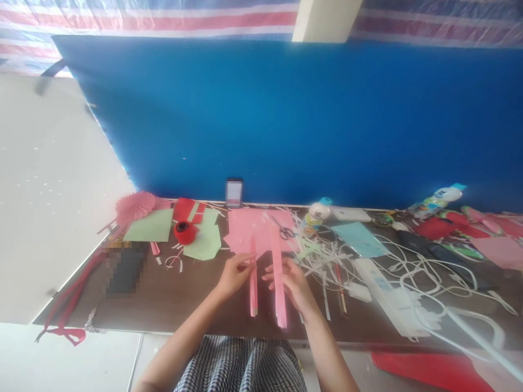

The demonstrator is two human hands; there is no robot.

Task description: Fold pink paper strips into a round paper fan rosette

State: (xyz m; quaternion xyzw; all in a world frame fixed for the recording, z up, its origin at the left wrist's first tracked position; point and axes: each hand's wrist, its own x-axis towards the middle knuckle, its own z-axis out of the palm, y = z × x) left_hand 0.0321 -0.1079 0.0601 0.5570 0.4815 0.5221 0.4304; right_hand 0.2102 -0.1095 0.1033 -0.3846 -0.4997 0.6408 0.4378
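My left hand [233, 274] pinches a narrow folded pink paper strip [253, 283] that stands nearly upright above the brown table [171, 299]. My right hand [292, 280] grips a second, longer pink folded strip [279, 283] beside it. Both strips hang down toward the table's front edge. Behind them lies a flat pink sheet [245, 226] with scissors [283, 230] on it.
A red tape roll [186, 232], green paper pieces [204, 239], a pink paper fan [134, 208] and a phone [234, 193] sit at the back. White paper trimmings [322, 256], cables, a glue bottle [319, 211] and a power strip [384, 288] crowd the right. A blue board [286, 120] stands behind.
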